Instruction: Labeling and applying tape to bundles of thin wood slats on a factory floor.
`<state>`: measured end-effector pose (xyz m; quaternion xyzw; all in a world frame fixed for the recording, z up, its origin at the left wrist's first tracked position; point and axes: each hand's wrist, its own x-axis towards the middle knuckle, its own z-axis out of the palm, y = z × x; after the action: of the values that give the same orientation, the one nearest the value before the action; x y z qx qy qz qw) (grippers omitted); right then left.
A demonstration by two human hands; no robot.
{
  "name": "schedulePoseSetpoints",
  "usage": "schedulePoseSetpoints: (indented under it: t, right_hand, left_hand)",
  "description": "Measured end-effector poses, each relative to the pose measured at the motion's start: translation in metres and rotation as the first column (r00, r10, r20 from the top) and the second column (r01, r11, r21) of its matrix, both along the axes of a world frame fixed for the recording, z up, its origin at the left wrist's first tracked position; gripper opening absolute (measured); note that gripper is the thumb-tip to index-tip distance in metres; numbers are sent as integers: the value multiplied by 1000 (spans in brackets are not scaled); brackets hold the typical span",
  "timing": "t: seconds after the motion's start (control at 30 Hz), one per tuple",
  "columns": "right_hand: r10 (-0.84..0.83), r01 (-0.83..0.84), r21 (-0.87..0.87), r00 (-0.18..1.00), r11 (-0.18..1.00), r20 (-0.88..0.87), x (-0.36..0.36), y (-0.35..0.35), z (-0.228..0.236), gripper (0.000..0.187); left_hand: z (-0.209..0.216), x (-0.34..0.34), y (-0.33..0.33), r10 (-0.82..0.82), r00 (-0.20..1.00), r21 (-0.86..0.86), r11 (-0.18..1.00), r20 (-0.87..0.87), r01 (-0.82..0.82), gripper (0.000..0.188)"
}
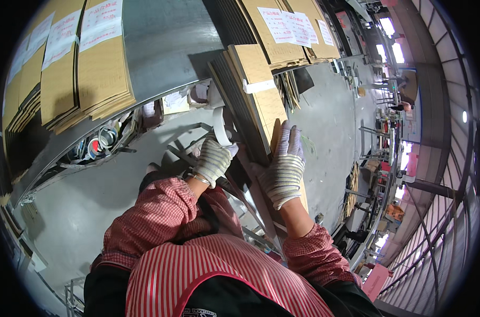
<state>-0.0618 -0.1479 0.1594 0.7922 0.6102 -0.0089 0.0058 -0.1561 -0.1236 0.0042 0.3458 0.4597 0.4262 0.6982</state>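
My left hand (213,158), in a striped knit glove, is closed around a roll of white tape (219,124), whose ring stands up beyond the fingers. My right hand (285,171), gloved the same way, lies against the near part of a long stack of flat tan pieces (268,100). Its fingers are stretched out and point away from me. A white strip of tape (259,86) crosses the stack's upper face. Dark edges of more layers (240,105) show along its left side. The surface under my right palm is hidden.
More tan stacks with white paper labels lie on a dark table (168,42), on the left (103,68) and at the far right (277,31). Under the table a shelf holds rolls of tape (108,137). Metal frame bars (189,153) stand near my left hand. Workbenches line the right.
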Motion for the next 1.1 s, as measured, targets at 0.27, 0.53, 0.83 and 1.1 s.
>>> schedulePoseSetpoints:
  t: [0.27, 0.53, 0.83, 1.1]
  right_hand:
    - [47, -48, -38, 998, 998, -39, 6, 3, 3, 111]
    - [133, -135, -7, 981, 991, -142, 20, 22, 3, 109]
    - [174, -237, -142, 919, 961, -353, 34, 52, 13, 113]
    - [-270, -77, -266, -59, 961, -961, 89, 70, -13, 91]
  left_hand:
    - [-59, 18, -4, 133, 976, 209, 973, -172, -96, 9]
    - [2, -19, 25, 203, 979, -321, 928, 11, -189, 32]
    - [11, 19, -3, 94, 773, 301, 945, -627, 130, 35]
    - [105, 24, 11, 72, 940, 85, 995, -334, -46, 83]
